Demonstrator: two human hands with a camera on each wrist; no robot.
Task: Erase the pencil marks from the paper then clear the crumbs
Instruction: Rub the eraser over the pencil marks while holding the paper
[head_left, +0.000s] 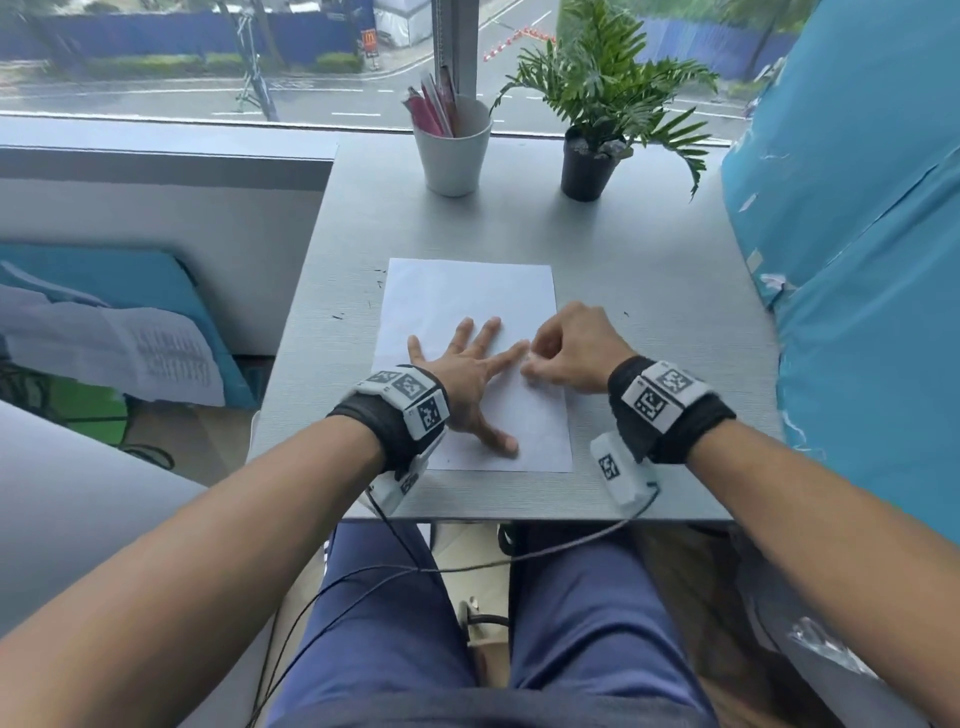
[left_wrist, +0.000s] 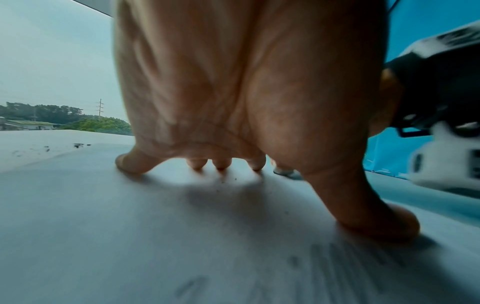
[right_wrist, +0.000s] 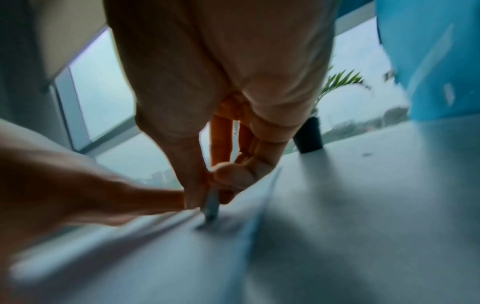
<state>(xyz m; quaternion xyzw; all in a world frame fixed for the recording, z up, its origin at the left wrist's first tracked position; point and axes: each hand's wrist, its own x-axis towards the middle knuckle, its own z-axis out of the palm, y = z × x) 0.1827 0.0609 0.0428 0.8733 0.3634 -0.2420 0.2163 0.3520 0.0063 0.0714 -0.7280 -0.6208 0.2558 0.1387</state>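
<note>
A white sheet of paper (head_left: 467, 296) lies lengthwise on the grey table (head_left: 649, 291). My left hand (head_left: 475, 374) presses flat on its lower half, fingers spread and thumb toward me. My right hand (head_left: 531, 361) pinches a small eraser (right_wrist: 211, 207) between thumb and fingers, its tip on the paper beside my left index finger, near the sheet's right edge. In the left wrist view the eraser (left_wrist: 285, 172) shows just past the palm, and faint pencil marks (left_wrist: 337, 259) lie near the thumb. Dark crumbs (head_left: 376, 275) are scattered on the table left of the sheet.
A white cup of pens (head_left: 453, 150) and a potted fern (head_left: 589, 161) stand at the back of the table by the window. A blue covered bulk (head_left: 857, 260) lines the right side. The table's front edge (head_left: 519, 512) runs just behind my wrists.
</note>
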